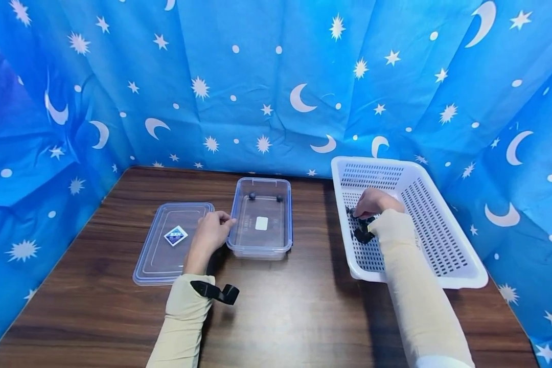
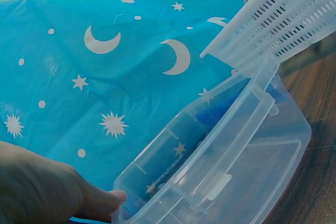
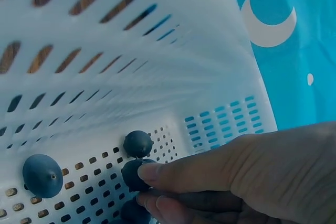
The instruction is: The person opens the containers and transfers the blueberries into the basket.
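Note:
In the head view my left hand point(image 1: 211, 230) is at the left rim of a clear plastic food container point(image 1: 262, 250), thumb and fingers pinching its edge. The left wrist view shows the thumb point(image 2: 116, 196) right at the container's corner. Two dark grapes point(image 1: 252, 196) lie at the far end inside it. My right hand point(image 1: 376, 203) reaches down into a white plastic basket point(image 1: 446, 240). Its thumb and fingers pinch a dark grape point(image 3: 133, 176). Other grapes point(image 3: 43, 176) lie around it on the slotted floor, some partly hidden by the fingers.
Left of the container, a clear lid point(image 1: 158, 255) with a blue rim and diamond-shaped label lies flat on the brown wooden table point(image 1: 276, 317). A blue curtain point(image 1: 257, 76) with moons and stars hangs behind and at both sides. A black strap point(image 1: 216, 291) dangles from the left wrist.

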Demonstrator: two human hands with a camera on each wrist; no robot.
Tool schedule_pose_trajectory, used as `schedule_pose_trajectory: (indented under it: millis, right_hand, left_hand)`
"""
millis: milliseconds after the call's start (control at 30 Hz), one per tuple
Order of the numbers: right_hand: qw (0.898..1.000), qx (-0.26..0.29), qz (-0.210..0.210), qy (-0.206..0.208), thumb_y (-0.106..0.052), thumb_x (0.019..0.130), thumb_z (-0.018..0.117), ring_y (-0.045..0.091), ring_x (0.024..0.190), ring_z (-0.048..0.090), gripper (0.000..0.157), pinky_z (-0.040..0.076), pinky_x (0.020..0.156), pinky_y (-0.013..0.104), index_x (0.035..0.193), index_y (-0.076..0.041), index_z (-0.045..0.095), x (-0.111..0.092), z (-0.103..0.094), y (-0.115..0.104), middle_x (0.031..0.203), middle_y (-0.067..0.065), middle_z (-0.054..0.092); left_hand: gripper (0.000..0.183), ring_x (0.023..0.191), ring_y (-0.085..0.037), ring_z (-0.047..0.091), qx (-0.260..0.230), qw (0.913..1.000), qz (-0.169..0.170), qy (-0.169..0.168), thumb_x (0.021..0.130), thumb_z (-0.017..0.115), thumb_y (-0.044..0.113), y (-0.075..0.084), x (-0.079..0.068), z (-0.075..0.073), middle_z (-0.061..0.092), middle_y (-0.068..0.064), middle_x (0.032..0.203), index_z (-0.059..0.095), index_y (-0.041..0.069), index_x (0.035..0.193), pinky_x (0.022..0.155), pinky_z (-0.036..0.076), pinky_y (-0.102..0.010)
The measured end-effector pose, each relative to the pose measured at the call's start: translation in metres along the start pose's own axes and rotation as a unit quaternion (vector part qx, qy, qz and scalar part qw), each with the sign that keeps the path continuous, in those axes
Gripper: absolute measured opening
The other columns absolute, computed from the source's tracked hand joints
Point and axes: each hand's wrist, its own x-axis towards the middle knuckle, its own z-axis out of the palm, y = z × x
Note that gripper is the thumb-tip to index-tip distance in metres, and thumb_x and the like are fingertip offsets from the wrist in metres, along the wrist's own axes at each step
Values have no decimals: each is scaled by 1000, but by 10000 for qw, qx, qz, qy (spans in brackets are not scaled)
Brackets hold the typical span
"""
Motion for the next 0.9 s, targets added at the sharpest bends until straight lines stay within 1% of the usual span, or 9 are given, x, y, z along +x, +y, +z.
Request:
schedule_pose_trajectory:
  millis: [167,300,400,467,567,700,900]
  right_hand:
    - [9999,47,58,121,-12,84,70,23,87,65,26,50,79,36,108,-4,66,4,4,1,100,13,68]
    - [9998,-109,-107,83,-10,85,68,21,84,64,24,51,83,36,107,-1,66,5,4,1,96,12,68]
    - [9996,-202,-171,83,-11,86,67,22,87,64,24,51,83,36,108,-1,67,3,2,1,96,12,68]
    - [9995,-190,-224,114,-11,86,67,24,90,63,24,50,82,37,109,-2,67,1,2,-1,96,12,67]
    - [9982,-236,-507,221,-12,88,64,28,93,63,23,49,83,39,108,0,67,-4,-2,-5,97,14,68]
    - [9940,-137,-948,524,-13,90,60,32,98,60,22,47,86,43,107,0,64,-17,-13,-12,98,15,66]
    - [9824,-52,-1493,1120,-14,93,57,31,94,57,25,44,81,42,109,2,64,-40,-26,-27,102,19,65]
  left_hand:
    - [29,99,-30,50,32,10000,41,-14,99,52,26,-1,0,0,62,-16,105,64,3,112,82,43,-45]
    - [30,99,-30,51,53,9999,95,-33,99,52,26,-1,1,-1,63,-16,107,64,2,113,84,44,-46]
    - [30,98,-30,52,63,9999,127,-52,99,52,26,-1,2,-1,63,-17,108,64,2,114,84,44,-46]
    - [30,98,-30,52,128,9998,128,-43,99,51,26,-3,2,-4,63,-17,108,64,2,114,84,44,-46]
    - [31,100,-30,51,172,9998,106,-10,99,51,27,-4,2,-7,62,-17,110,63,3,115,86,44,-46]
    - [31,103,-31,50,136,9999,60,47,99,51,27,-3,1,-6,62,-17,111,63,3,116,87,43,-47]
    - [31,96,-27,54,-53,9999,-92,3,99,52,28,3,-1,1,62,-14,110,62,5,118,83,46,-42]
